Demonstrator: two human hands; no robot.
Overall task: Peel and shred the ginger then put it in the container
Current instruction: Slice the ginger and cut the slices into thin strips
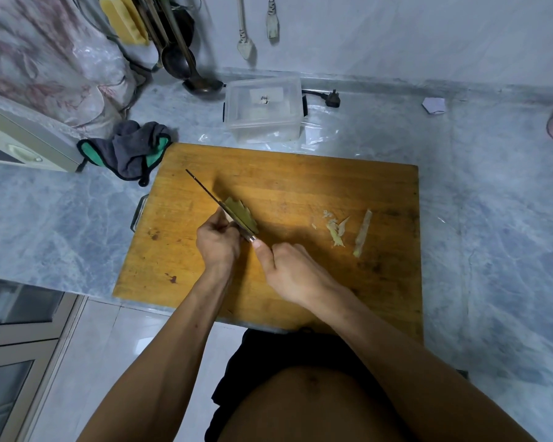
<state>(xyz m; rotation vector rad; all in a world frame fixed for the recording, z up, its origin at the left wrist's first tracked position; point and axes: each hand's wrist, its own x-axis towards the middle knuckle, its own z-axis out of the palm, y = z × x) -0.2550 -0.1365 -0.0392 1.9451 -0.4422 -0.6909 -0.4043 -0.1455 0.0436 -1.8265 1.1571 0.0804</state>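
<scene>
The right hand point(292, 271) is clenched around the handle of a knife point(205, 191) whose thin blade runs up and away to the left, while the left hand point(217, 240) pinches the ginger point(241, 218) against the blade's right face, just above both hands over the wooden cutting board point(300, 186). To the right of the hands lie 2 small heaps of peelings point(337, 229) and a long strip point(363, 232) on the board — the clear plastic container point(264, 108) stands beyond the board on the marble surface point(492, 186), well apart from the hands, with a dark cloth point(131, 148) off to the upper left.
</scene>
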